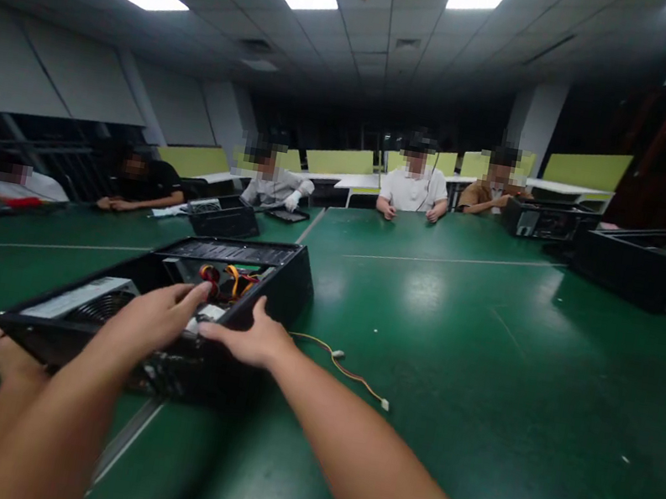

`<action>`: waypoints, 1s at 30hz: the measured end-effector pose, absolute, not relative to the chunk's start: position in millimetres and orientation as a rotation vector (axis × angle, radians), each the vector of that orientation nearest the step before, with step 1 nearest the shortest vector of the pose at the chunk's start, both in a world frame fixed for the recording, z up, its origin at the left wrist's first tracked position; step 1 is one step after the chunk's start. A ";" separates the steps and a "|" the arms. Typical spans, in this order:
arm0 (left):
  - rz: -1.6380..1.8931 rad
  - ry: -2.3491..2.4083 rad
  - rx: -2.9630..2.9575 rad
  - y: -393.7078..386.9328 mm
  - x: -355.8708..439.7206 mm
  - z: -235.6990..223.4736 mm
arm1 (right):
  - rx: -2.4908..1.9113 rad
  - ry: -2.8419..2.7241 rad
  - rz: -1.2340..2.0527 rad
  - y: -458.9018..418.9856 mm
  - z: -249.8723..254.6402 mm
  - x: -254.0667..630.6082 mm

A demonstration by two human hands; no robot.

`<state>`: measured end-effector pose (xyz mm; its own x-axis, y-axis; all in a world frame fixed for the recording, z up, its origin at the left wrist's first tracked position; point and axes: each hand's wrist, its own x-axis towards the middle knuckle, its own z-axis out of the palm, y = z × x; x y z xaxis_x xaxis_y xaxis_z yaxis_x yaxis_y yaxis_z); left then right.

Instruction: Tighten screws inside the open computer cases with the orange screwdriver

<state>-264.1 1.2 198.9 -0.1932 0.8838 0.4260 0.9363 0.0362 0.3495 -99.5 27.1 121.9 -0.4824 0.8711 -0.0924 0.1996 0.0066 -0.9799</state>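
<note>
An open black computer case point(278, 274) lies on the green table point(482, 351) in front of me. Red, yellow and orange cables point(230, 276) show inside it, and a silver power supply point(82, 297) fills its left end. My left hand point(159, 318) reaches into the case, its fingers stretched toward the cables and a white part point(209, 312). My right hand point(247, 339) lies flat on the case's near rim, fingers pointing left and thumb raised. Neither hand visibly grips anything.
A loose thin cable point(351, 372) trails on the table right of the case. Another person's hand point(14, 360) rests at the case's near left corner. Several people sit along the far side beside other black cases point(224, 216) point(546, 219) point(650, 264).
</note>
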 end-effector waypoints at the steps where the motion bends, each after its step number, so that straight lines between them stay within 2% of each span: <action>1: -0.897 -2.167 -1.913 -8.1 -253.2 197.7 | -1.033 -1.654 1.646 37.9 122.2 -103.4; 3: -1.031 -2.060 -1.950 -30.6 -221.8 191.2 | -0.910 -1.477 1.864 52.3 120.1 -101.8; 5: -1.237 -1.880 -2.113 -52.1 -184.9 178.0 | -0.840 -1.333 1.949 55.5 115.2 -86.7; 8: -1.485 -1.770 -2.282 -67.0 -136.6 146.5 | -0.735 -1.232 1.969 42.8 101.4 -36.7; 11: -1.691 -1.861 -2.430 -55.1 -102.1 108.6 | -0.639 -1.114 1.945 20.5 77.9 42.8; 14: -1.749 -1.907 -2.651 -30.4 -69.4 72.9 | -0.637 -1.015 1.859 0.2 48.7 130.4; 17: -1.677 -1.879 -2.860 -12.4 -33.1 43.5 | -0.682 -0.932 1.737 -11.4 24.9 197.0; 20: -1.540 -1.787 -3.095 -7.9 -3.6 23.6 | -0.690 -0.893 1.688 -13.5 13.6 227.0; 23: -1.308 -1.578 -3.381 -11.6 8.1 16.1 | -0.677 -0.877 1.641 -11.0 10.9 228.3; 27: -0.798 -1.141 -3.700 -17.7 4.3 19.8 | -0.754 -0.823 1.575 -8.9 5.8 216.5; 30: -0.696 -1.143 -3.687 -20.0 0.8 20.7 | -0.809 -0.784 1.573 -9.2 -0.1 211.7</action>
